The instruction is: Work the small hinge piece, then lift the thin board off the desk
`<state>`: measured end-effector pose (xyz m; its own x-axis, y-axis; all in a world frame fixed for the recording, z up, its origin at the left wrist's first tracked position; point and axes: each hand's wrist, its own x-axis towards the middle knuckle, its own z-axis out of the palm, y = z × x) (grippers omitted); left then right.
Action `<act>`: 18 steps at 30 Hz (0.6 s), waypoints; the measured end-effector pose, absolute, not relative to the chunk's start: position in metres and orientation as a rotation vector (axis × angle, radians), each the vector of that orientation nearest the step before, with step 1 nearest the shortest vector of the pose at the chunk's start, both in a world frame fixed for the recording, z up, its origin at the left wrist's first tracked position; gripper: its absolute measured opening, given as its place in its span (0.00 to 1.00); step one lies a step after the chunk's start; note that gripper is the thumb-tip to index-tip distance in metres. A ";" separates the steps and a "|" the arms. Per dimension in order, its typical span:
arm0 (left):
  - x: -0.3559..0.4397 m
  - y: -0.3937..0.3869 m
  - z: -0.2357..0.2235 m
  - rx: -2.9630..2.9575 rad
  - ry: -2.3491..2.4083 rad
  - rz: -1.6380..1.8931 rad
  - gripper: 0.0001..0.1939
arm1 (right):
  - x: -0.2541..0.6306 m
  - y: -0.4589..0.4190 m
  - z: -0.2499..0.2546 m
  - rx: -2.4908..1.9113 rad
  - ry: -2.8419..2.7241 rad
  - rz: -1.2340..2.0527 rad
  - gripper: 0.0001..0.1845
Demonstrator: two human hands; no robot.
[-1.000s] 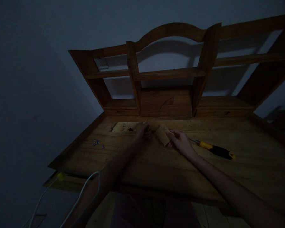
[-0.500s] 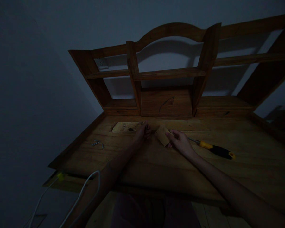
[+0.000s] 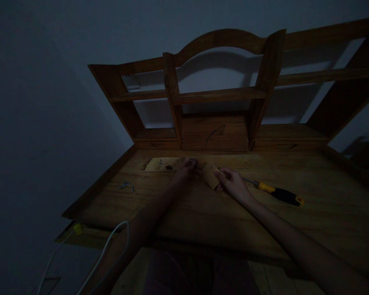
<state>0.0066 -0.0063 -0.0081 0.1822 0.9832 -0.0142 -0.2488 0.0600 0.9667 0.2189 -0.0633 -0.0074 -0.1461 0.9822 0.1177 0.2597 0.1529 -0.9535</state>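
My right hand (image 3: 233, 184) grips a small tan rectangular piece (image 3: 211, 175) that looks like wood, tilted above the desktop, with the thumb on its face. Just left of that piece, my left hand (image 3: 189, 167) is closed with the fingertips pinched together. A small glint shows at its fingers, but what they hold is too dark to make out. Behind the right hand lies a screwdriver (image 3: 276, 192) with a yellow and black handle, its shaft pointing left. Several screws or nails (image 3: 124, 185) lie on the left part of the desktop.
The wooden desktop (image 3: 203, 221) carries a shelf unit (image 3: 215, 97) along its back. A pale, rough strip (image 3: 160, 164) is set in the surface beside my left forearm. A white cable (image 3: 110, 237) loops over that forearm at the lower left. The room is dim.
My left hand has shifted slightly right and turned, its fingers nearer the tan piece. The right hand and the tan piece are almost unmoved.
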 end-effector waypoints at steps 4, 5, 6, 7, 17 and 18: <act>0.006 -0.011 -0.003 1.207 0.837 1.146 0.18 | 0.219 -0.063 -0.009 -1.216 -1.583 1.047 0.21; 0.006 -0.012 -0.001 1.217 0.825 1.165 0.19 | 0.219 -0.062 -0.009 -1.219 -1.584 1.044 0.21; 0.007 -0.013 0.000 1.221 0.817 1.184 0.18 | 0.219 -0.062 -0.009 -1.223 -1.586 1.042 0.21; 0.008 -0.014 0.001 1.221 0.812 1.198 0.18 | 0.219 -0.062 -0.009 -1.228 -1.584 1.042 0.21; 0.012 -0.012 0.002 1.065 0.749 1.269 0.16 | 0.219 -0.063 -0.009 -1.198 -1.573 1.040 0.20; 0.012 -0.011 0.001 1.051 0.740 1.276 0.16 | 0.219 -0.063 -0.010 -1.195 -1.569 1.043 0.20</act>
<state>0.0120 -0.0108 0.0012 0.1790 0.9777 0.1095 -0.3907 -0.0315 0.9200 0.2193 -0.0630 -0.0097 -0.1505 0.9769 0.1515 0.2382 0.1846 -0.9535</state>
